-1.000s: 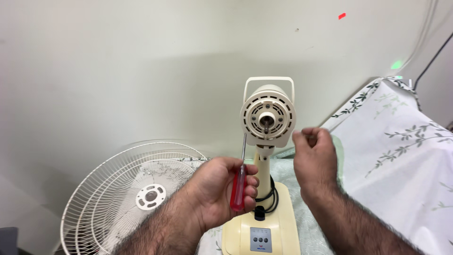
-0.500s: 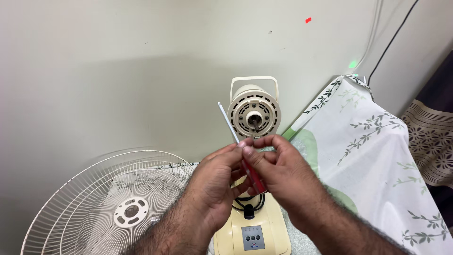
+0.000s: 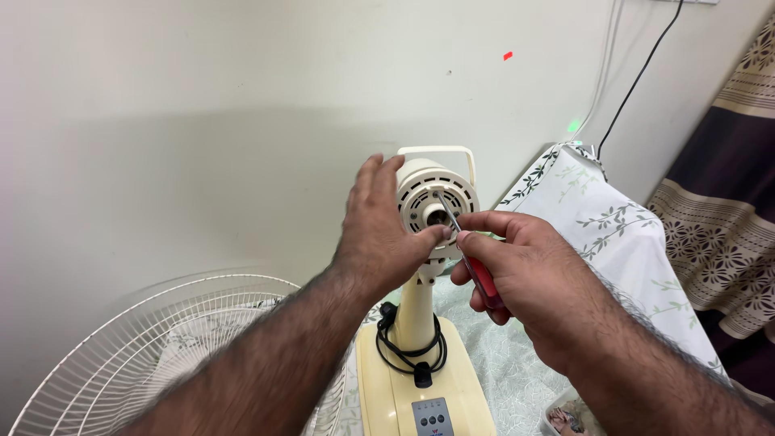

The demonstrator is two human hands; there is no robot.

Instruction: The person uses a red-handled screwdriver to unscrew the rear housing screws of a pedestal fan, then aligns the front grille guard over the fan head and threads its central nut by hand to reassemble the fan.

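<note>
Screwdriver [image 3: 476,270] with the red handle is in my right hand [image 3: 533,278] now, fingers closed around it, where a second ago my left hand had it. The two hands met in the middle half a second back, and that was the handover. Its thin metal shaft angles up and to the left, tip resting on the front face of the motor housing [image 3: 436,210], close to the centre hub. My left hand [image 3: 379,238] is freed up and has gone to the housing instead, fingers spread over its left side, thumb pressed to the front, bracing it. So I judge the tool is on a fastener and the head is held steady for turning.

Nearest me, the cream fan base [image 3: 424,387] carries a small grey control panel [image 3: 432,418] with round buttons, and a black cord [image 3: 408,347] coils around the stem. Left of that lies the white wire fan guard [image 3: 153,355]. To the right, a leaf-print cloth [image 3: 613,234] is draped over something. Farther back, a small red mark [image 3: 507,56] and a green spot [image 3: 574,125] show on the pale wall.
</note>
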